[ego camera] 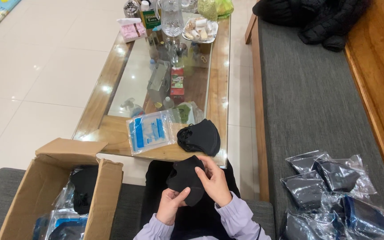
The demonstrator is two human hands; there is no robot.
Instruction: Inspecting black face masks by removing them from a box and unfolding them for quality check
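Both hands meet over the lap on one black mask (184, 178): the left hand (170, 205) pinches its lower edge from 7 o'clock, fingers closed, while the right hand (214, 181) curls round its side at 3 o'clock. Its long axis runs roughly 12 to 6. More black masks (199, 137) are stacked on the bench (112, 133) at 12 o'clock, beside a clear pouch (151, 131); a cardboard box (58, 186) stands at 9 o'clock.

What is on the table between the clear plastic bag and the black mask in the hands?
In the head view, a stack of black masks sits on the table edge, right of the clear plastic bag and just above the black mask held by both hands.
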